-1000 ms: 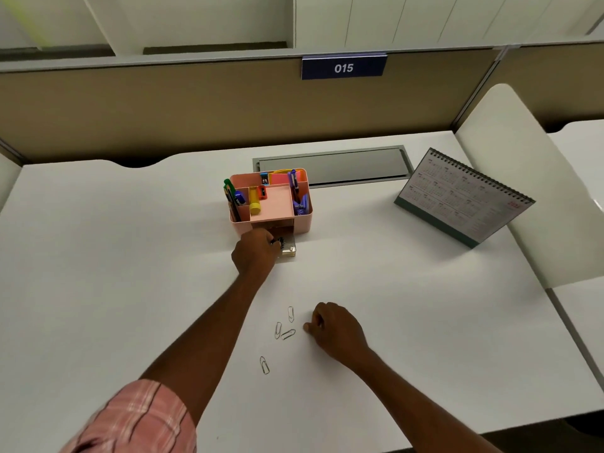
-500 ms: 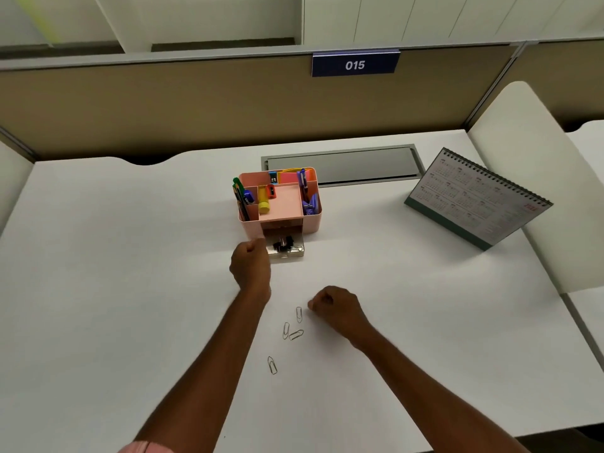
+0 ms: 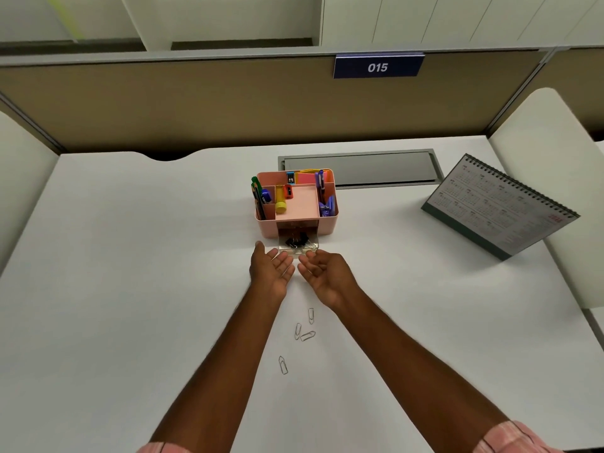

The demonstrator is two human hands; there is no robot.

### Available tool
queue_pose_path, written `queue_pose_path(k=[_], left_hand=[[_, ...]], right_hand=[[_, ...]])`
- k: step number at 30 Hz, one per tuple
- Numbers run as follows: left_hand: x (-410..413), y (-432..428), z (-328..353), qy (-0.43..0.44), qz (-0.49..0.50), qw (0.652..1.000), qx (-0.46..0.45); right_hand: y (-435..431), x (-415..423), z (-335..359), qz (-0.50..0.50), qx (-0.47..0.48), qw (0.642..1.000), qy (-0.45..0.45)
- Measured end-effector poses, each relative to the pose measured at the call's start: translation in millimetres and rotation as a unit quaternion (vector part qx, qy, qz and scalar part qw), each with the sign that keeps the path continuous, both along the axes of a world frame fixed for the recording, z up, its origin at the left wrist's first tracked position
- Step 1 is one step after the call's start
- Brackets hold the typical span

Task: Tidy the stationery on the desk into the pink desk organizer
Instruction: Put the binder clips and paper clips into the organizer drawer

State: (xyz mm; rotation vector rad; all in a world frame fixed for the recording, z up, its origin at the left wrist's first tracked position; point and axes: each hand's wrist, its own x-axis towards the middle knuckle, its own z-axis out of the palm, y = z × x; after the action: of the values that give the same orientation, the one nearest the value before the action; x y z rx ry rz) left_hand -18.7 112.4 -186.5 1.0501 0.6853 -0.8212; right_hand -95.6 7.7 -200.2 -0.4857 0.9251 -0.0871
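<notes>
Head camera, looking down on the white desk (image 3: 130, 289): both my hands hovered palm-up and open just in front of the pink desk organizer (image 3: 295, 220), which stood toward the far edge of the desk, near the grey cable hatch (image 3: 359, 170). My left hand (image 3: 271, 271) had its fingers spread and held nothing; my right hand (image 3: 322, 276) was loosely cupped, fingers half curled, and I could not make out anything lying in it. The fingertips of both reached to the lip of the clear drawer (image 3: 299, 248), pulled out of the organizer's near face and holding black binder clips (image 3: 295, 240).

Four paper clips (image 3: 305, 335) lay loose on the desk between my forearms, toward the near edge: three close together, one (image 3: 283, 365) apart and nearer me. The organizer's upper compartments already held pens, a yellow glue stick (image 3: 280, 202) and sticky notes.

The paper clips looked to be the remaining job. I judged them thin, stiff wire, almost weightless and lying flat, so hard to lift straight off a smooth top. A fingertip pinch at one rounded end, or a slide toward the near edge of the desk, seemed the surest hold. Dropped from any height they would likely bounce or skate, so release low inside the drawer. The drawer itself looked like light plastic and might shift if pushed.

A desk calendar (image 3: 496, 207) stood toward the right edge.
</notes>
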Motion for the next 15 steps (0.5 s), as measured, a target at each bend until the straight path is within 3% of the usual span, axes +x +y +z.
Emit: queue_pose_path(k=[15], left_hand=[[25.7,-12.1,-4.0,0.009,0.075,0.994,-0.082]], right_hand=[[-9.0,33.9,0.1,-0.045,0.003,0.999,-0.020]])
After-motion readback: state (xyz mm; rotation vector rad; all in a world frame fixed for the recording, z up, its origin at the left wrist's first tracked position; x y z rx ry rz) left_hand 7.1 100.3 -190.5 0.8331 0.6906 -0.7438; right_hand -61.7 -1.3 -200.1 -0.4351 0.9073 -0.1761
